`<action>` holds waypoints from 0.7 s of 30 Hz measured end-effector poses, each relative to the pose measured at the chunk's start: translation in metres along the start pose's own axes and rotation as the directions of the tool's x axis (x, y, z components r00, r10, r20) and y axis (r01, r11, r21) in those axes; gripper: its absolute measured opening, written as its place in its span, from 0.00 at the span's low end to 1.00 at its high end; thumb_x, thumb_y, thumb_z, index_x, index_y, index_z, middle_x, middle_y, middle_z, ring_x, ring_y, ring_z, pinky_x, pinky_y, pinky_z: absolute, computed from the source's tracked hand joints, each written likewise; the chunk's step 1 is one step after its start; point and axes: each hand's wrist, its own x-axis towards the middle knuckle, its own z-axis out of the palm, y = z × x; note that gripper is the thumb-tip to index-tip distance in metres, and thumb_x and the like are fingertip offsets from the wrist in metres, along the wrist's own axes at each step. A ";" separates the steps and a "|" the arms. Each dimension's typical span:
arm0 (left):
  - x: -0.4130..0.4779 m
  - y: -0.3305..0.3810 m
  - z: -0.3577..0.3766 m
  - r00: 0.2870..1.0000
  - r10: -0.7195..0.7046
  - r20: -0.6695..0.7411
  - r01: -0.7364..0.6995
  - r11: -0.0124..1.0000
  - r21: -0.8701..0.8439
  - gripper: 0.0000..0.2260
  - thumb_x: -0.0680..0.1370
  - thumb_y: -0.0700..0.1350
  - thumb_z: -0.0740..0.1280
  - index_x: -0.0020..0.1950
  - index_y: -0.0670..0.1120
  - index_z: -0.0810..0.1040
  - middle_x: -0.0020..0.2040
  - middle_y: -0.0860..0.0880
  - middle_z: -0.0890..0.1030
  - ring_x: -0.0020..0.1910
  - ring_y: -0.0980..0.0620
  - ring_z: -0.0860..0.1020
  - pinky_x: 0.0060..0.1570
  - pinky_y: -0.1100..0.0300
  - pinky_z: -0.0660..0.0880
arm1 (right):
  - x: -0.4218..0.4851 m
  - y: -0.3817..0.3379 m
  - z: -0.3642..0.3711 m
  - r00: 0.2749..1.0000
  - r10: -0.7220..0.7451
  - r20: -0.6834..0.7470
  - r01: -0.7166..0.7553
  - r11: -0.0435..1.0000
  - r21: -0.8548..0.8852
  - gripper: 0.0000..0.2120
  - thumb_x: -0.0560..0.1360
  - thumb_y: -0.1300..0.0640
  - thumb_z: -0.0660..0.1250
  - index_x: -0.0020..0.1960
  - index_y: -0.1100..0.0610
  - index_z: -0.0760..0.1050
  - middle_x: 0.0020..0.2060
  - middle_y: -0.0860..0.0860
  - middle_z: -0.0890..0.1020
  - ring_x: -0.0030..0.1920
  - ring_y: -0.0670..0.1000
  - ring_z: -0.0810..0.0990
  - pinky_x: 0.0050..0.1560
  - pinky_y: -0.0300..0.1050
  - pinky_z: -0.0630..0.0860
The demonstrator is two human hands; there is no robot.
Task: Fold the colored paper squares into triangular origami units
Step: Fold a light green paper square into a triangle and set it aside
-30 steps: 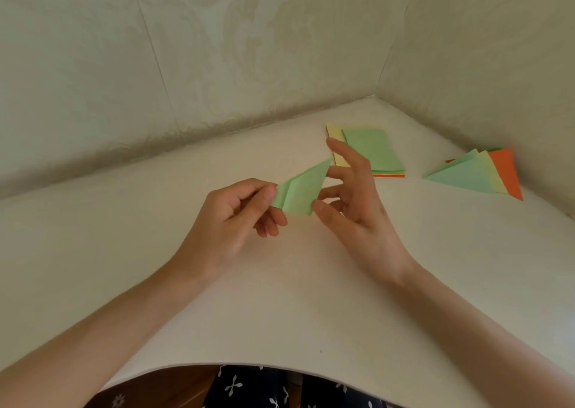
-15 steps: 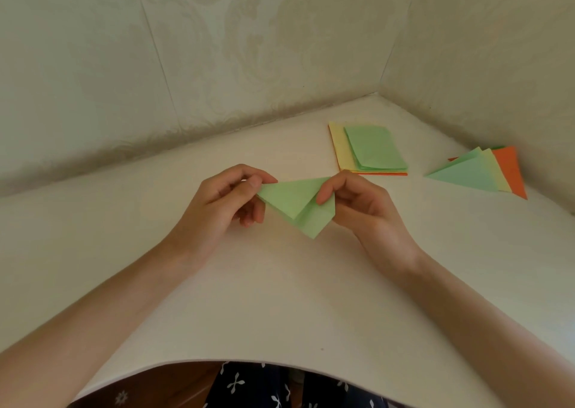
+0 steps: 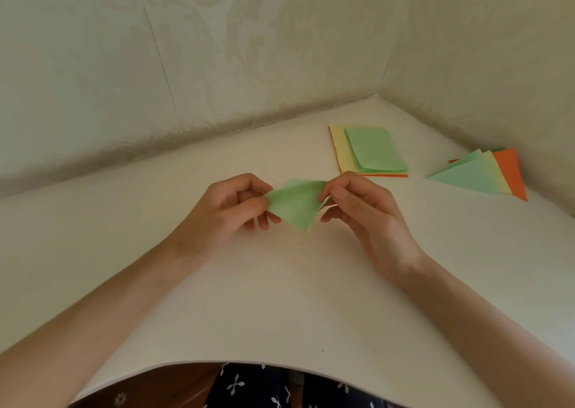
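A folded green paper piece [image 3: 295,203] hangs just above the white table [image 3: 280,298], its point turned down. My left hand [image 3: 230,205] pinches its left corner between thumb and fingers. My right hand [image 3: 357,205] pinches its right corner. A stack of unfolded sheets [image 3: 370,152], green on yellow with orange at the bottom, lies beyond my right hand. Finished triangles [image 3: 479,174] in green, yellow and orange lie fanned out at the far right.
Wallpapered walls [image 3: 217,49] close the table's back and right sides and meet in a corner behind the stack. The table's curved front edge runs along the bottom, with dark patterned clothing below it.
Both hands have turned the green piece: one second ago it stood slanted between them, now it is a broad triangle with its point down, held at both upper corners.
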 end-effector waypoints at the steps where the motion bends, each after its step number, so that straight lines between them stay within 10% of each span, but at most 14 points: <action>1: 0.001 0.001 0.001 1.000 -0.004 -0.003 0.004 1.000 0.002 0.04 0.72 0.42 0.66 0.42 0.42 0.76 0.32 0.49 0.82 0.31 0.55 0.75 0.35 0.63 0.71 | -0.001 0.000 0.001 1.000 -0.002 0.002 0.002 1.000 -0.023 0.08 0.75 0.60 0.60 0.41 0.56 0.77 0.38 0.47 0.78 0.40 0.46 0.76 0.43 0.42 0.73; 15: 0.001 0.002 0.004 0.998 -0.059 0.030 0.059 0.998 0.009 0.22 0.79 0.55 0.52 0.43 0.42 0.80 0.35 0.47 0.83 0.34 0.50 0.79 0.36 0.62 0.73 | -0.002 -0.004 0.010 0.987 0.072 -0.145 -0.084 0.994 -0.075 0.07 0.77 0.68 0.63 0.50 0.57 0.71 0.30 0.55 0.75 0.27 0.49 0.71 0.30 0.40 0.68; 21: 0.001 0.004 0.003 0.996 -0.085 0.016 0.085 0.996 -0.002 0.14 0.75 0.52 0.64 0.46 0.42 0.81 0.36 0.48 0.83 0.36 0.53 0.80 0.38 0.63 0.76 | -0.002 -0.004 0.009 0.993 0.066 -0.097 -0.069 0.997 -0.032 0.14 0.74 0.71 0.61 0.41 0.57 0.80 0.33 0.50 0.80 0.30 0.50 0.77 0.31 0.41 0.74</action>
